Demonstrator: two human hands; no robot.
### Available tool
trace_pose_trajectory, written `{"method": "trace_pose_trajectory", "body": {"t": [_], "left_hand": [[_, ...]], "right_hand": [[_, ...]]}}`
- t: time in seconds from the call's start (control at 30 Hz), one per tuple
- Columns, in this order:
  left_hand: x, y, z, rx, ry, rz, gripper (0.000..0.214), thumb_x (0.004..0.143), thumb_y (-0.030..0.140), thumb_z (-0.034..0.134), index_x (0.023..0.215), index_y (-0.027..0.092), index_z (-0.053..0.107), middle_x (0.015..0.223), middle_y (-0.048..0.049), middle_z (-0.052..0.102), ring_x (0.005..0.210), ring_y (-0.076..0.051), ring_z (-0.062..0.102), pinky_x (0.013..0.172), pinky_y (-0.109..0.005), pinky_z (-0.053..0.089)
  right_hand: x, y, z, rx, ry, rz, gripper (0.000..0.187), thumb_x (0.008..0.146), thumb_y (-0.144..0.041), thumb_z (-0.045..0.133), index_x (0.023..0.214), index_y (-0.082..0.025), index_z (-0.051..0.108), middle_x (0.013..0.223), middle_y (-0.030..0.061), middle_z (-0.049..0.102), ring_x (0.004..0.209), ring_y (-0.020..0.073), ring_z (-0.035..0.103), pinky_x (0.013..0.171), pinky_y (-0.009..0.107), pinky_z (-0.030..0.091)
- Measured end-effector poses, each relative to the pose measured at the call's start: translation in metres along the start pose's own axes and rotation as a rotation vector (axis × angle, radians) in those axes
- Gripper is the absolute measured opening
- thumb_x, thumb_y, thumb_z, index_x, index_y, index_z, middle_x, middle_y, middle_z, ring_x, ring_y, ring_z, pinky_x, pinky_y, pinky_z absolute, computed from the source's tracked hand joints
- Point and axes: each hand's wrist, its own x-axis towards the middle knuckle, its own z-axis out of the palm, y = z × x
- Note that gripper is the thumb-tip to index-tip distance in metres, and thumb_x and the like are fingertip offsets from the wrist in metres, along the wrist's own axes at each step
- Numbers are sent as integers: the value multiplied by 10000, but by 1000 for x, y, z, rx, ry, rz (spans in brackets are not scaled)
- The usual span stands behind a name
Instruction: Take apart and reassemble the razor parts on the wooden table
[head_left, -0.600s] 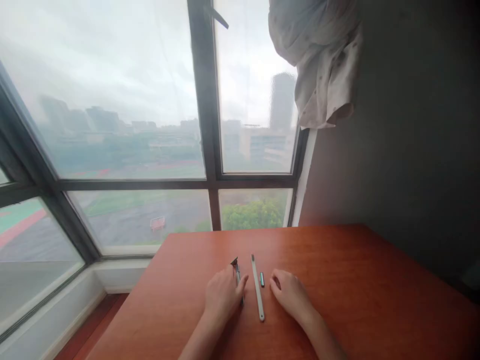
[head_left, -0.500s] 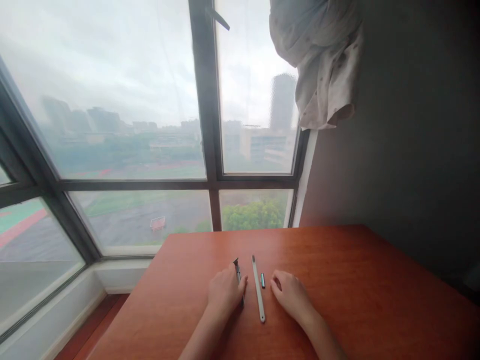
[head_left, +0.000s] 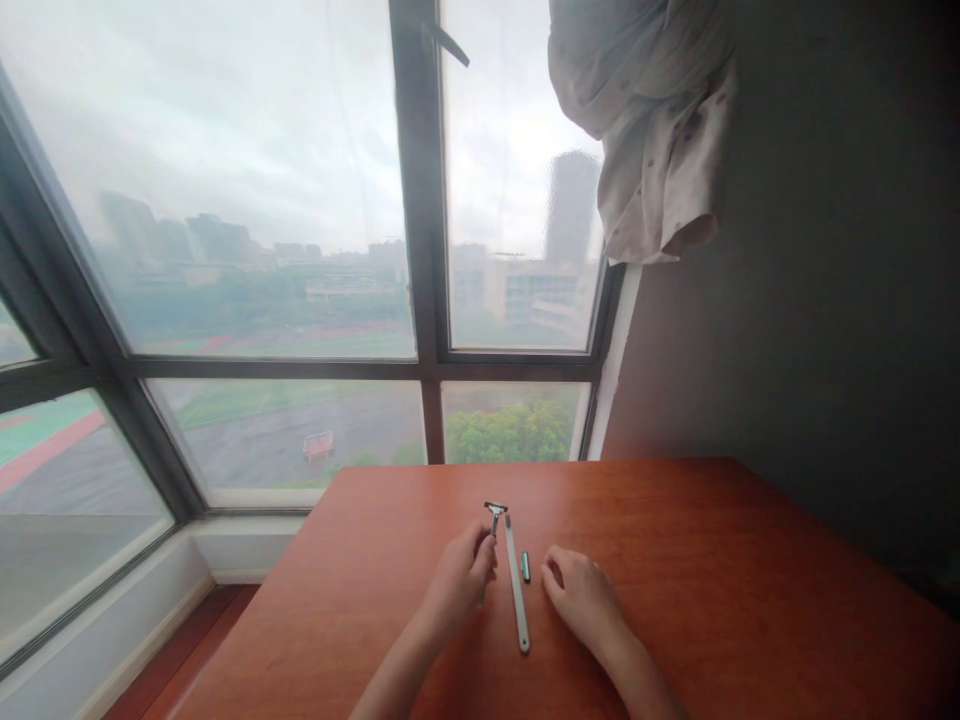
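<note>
My left hand (head_left: 461,582) is closed around the handle of a small razor (head_left: 494,514), whose head pokes up past my fingertips. A long pale grey stick-shaped piece (head_left: 516,596) lies on the reddish wooden table (head_left: 735,560) just right of that hand. A short dark cap-like piece (head_left: 525,566) lies beside it. My right hand (head_left: 583,600) rests on the table with fingers curled loosely, close to the dark piece and holding nothing I can see.
A large window (head_left: 285,250) with dark frames fills the far side, past the table's far edge. A bunched pale curtain (head_left: 652,130) hangs top right beside a dark wall (head_left: 840,300). The floor (head_left: 172,660) drops away left of the table.
My left hand has picked the razor up off the table and turned it, so its head now points up and away. The right hand has stayed put.
</note>
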Motion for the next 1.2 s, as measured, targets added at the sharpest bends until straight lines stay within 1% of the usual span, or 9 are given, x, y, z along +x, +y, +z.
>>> {"method": "trace_pose_trajectory", "body": {"t": [0.1, 0.17, 0.23, 0.37, 0.5, 0.7, 0.9, 1.0, 1.2], "left_hand": [[-10, 5, 2, -328, -19, 10, 364, 885, 509, 370, 873, 190, 544, 601, 13, 535, 560, -148, 549, 559, -246, 430], [-17, 5, 2, -442, -31, -8, 395, 852, 557, 434, 873, 183, 559, 632, 24, 513, 503, -110, 473, 494, -220, 373], [-23, 3, 2, -523, -60, -42, 419, 814, 583, 500, 865, 173, 572, 649, 28, 509, 480, -86, 423, 454, -200, 306], [-28, -3, 5, -601, -85, -130, 479, 764, 628, 557, 792, 152, 585, 557, 44, 472, 435, -68, 326, 416, -194, 204], [-29, -4, 10, -632, -93, -150, 509, 729, 650, 586, 759, 142, 597, 514, 50, 457, 425, -67, 307, 414, -197, 185], [-31, 1, 9, -568, -142, -141, 553, 749, 680, 529, 730, 134, 616, 503, 19, 517, 419, -82, 365, 417, -206, 222], [-34, 11, 5, -587, -239, -239, 572, 731, 701, 521, 648, 141, 598, 450, 23, 501, 363, -73, 347, 392, -217, 187], [-35, 12, 4, -625, -258, -276, 568, 737, 689, 526, 624, 137, 605, 404, 38, 457, 339, -66, 314, 385, -223, 149], [-36, 6, 4, -744, -279, -317, 561, 753, 678, 523, 633, 137, 606, 364, 61, 386, 339, -62, 266, 393, -221, 144]], "right_hand": [[1, -6, -4, 162, 76, 7, 200, 884, -225, 471, 759, -214, 627, 691, 13, 656, 647, 157, 598, 569, 230, 320], [1, -11, -8, 354, 115, -22, 220, 894, -267, 457, 816, -202, 652, 668, 12, 636, 634, 154, 583, 594, 225, 361], [1, -15, -12, 570, 105, -54, 264, 898, -332, 453, 912, -179, 668, 669, 15, 616, 623, 155, 564, 590, 226, 389], [-1, -20, -12, 939, -12, -76, 411, 862, -462, 524, 1093, -140, 633, 677, 1, 544, 616, 148, 518, 570, 233, 405], [-2, -19, -6, 1153, -177, -106, 501, 826, -499, 592, 1193, -159, 579, 689, -25, 481, 560, 102, 430, 499, 210, 347], [-3, -19, -5, 1243, -263, -141, 473, 799, -455, 663, 1178, -181, 590, 707, -34, 458, 578, 83, 393, 515, 203, 325], [-7, -19, -13, 1270, -309, -164, 439, 771, -408, 713, 1142, -193, 616, 752, -20, 495, 686, 109, 451, 623, 224, 370], [-8, -19, -15, 1278, -329, -186, 446, 762, -393, 727, 1145, -196, 615, 771, -12, 521, 718, 120, 472, 658, 238, 380], [-8, -21, -17, 1287, -313, -180, 443, 735, -394, 749, 1101, -168, 641, 720, -19, 526, 662, 107, 458, 628, 233, 369]]}}
